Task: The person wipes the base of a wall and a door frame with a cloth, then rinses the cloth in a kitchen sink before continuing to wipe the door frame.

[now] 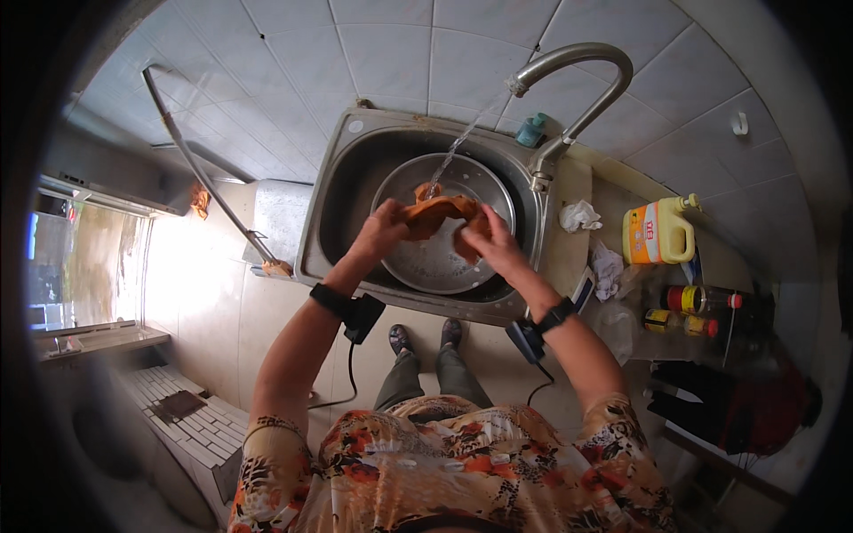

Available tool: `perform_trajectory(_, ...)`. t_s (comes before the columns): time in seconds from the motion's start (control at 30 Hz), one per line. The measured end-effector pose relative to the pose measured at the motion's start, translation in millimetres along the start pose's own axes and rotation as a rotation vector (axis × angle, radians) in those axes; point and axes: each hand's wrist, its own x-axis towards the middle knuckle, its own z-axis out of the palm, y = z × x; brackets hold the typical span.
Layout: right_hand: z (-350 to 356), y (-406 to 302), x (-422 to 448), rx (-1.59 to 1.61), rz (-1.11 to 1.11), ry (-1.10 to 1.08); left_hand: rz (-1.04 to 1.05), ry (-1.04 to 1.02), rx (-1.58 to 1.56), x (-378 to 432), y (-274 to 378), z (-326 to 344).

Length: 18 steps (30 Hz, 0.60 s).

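Observation:
An orange-brown cloth [436,212] is stretched between both hands over a round metal basin [445,283] standing in the stainless steel sink [346,193]. My left hand [383,230] grips the cloth's left end. At its right end, my right hand [493,243] holds a bunched part that hangs down. Water runs from the curved faucet [616,66] onto the back of the cloth. A little water with bubbles shows in the bottom of the basin.
Right of the sink lie crumpled white tissue [580,216], a yellow pump jug [656,231], plastic bags and several bottles. A small teal bottle [531,130] stands at the sink's back edge. A metal pole [200,160] leans at the left.

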Motion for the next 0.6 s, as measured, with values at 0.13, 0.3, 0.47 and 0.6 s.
perform_trajectory(0.13,26.5,52.1,31.2,-0.551,0.199,-0.119,-0.077,-0.250,0.795,22.0,-28.0,38.1)
perform_trajectory(0.3,51.6,85.5,59.6,-0.841,0.308,-0.431,-0.259,-0.342,0.940,46.4,-70.1,65.2)
perform_trajectory(0.47,51.5,60.6,52.4,-0.909,0.127,-0.782,0.025,-0.622,1.091,61.9,-94.3,94.0)
perform_trajectory(0.6,47.8,129.8,60.4,-0.424,0.080,-0.471,-0.220,-0.240,0.743,86.2,-152.2,91.9)
